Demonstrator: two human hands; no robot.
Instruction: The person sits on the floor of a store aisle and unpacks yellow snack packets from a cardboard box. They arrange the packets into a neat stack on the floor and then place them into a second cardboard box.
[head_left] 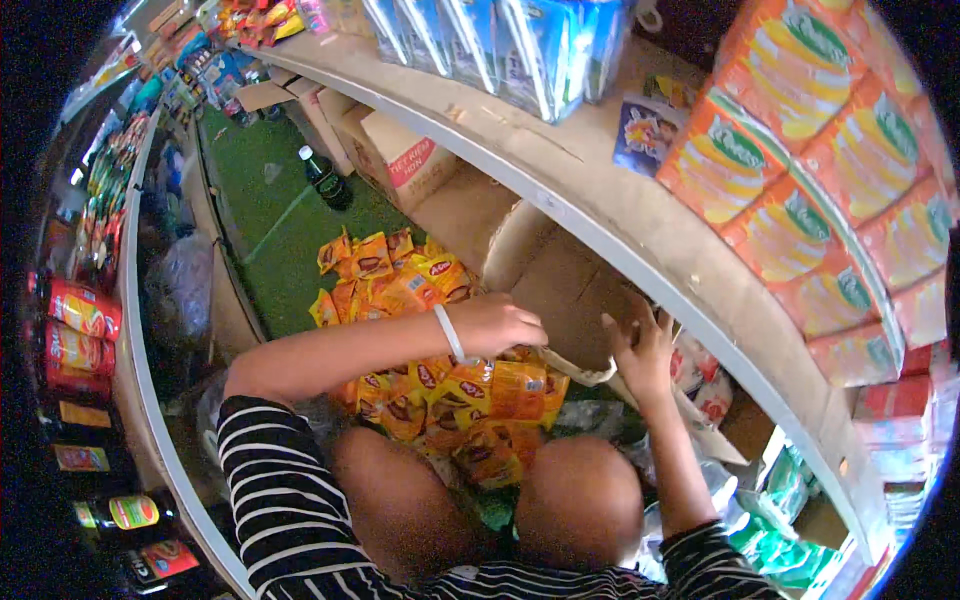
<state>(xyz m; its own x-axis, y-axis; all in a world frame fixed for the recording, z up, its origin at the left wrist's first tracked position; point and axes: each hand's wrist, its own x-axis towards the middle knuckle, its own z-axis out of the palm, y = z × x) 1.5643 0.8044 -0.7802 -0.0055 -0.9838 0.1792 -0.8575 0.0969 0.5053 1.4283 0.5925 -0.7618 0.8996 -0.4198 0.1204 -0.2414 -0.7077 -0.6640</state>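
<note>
A brown cardboard box lies with its inside facing me, under the shelf edge. My left hand, with a white band on the wrist, has its fingers curled at the near rim of the box, where a pale torn edge shows. My right hand is at the box's right side, fingers spread and apart, nothing held in it. Many small yellow-orange packets are heaped in front of my knees and beneath my left forearm. Some of the heap is hidden by that arm.
A long shelf crosses above the box, bearing blue packs and orange packs. On the green floor stands a dark bottle. Another box is behind. Shelved bottles and packets line the left; plastic bags lie lower right.
</note>
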